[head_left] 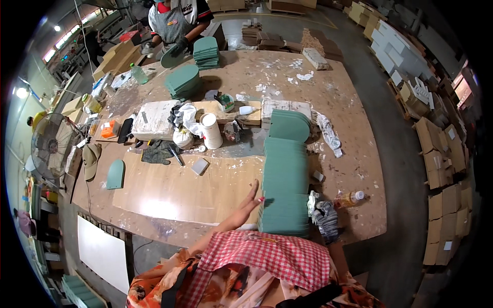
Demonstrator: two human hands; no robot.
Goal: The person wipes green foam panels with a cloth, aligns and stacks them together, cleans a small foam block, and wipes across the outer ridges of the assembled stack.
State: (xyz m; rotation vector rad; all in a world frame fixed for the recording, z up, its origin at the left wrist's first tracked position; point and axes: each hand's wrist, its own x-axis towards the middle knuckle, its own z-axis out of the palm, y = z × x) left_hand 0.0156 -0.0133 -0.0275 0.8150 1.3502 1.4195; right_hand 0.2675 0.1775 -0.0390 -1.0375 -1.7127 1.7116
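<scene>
My left hand [246,203] reaches in from the lower edge, its fingers stretched out and apart. The fingertips are at the left side of a long row of green round-ended panels [285,177], which lean overlapping toward me. Whether they touch the panels is hard to tell. Nothing shows in this hand. My right hand is out of sight. A single green panel [115,174] with a rounded top lies flat at the left of the table. Between it and the row is a glossy wood-grain board [179,187], with a small grey block [200,166] on its far edge.
Across the paint-spotted table [328,87], a gloved co-worker [179,31] holds a green panel beside two panel stacks [183,81]. A white cup [211,131], dark gloves [159,152] and a cap [91,161] lie mid-table and left. Right of the row are a bottle [349,198] and a striped glove [325,220].
</scene>
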